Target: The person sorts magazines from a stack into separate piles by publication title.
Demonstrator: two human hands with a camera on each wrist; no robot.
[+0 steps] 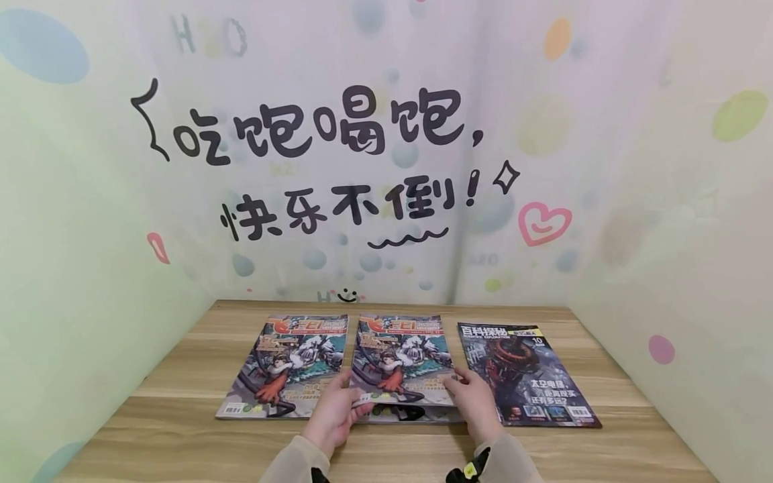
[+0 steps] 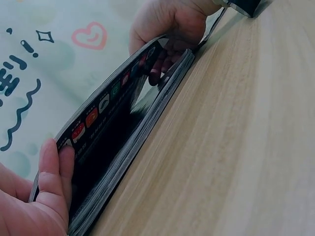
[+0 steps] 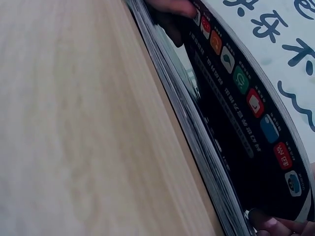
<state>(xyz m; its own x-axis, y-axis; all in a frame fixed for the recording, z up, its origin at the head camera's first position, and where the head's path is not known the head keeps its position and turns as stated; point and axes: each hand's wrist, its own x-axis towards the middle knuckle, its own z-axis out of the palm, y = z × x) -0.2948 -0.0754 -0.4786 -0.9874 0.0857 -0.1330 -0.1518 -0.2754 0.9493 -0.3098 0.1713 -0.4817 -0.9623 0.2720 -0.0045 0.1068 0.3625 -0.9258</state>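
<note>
Both hands hold a magazine (image 1: 401, 362) with a colorful illustrated cover. Its near edge is raised above a stack of magazines (image 2: 142, 132) lying beneath it. At the lower left corner, the left hand (image 1: 341, 409) grips it with the thumb on top and fingers underneath. The right hand (image 1: 474, 399) pinches its right edge, also thumb on top. Seen from below in the right wrist view, the magazine's black back cover (image 3: 231, 113) carries a row of colored icons. A matching magazine (image 1: 290, 365) lies flat to the left, and a dark-covered magazine (image 1: 525, 376) lies to the right.
Everything lies on a wood-grain table (image 1: 181, 443). A white printed backdrop (image 1: 386, 268) with large black lettering rises behind its far edge, and pale walls (image 1: 694, 268) close in both sides.
</note>
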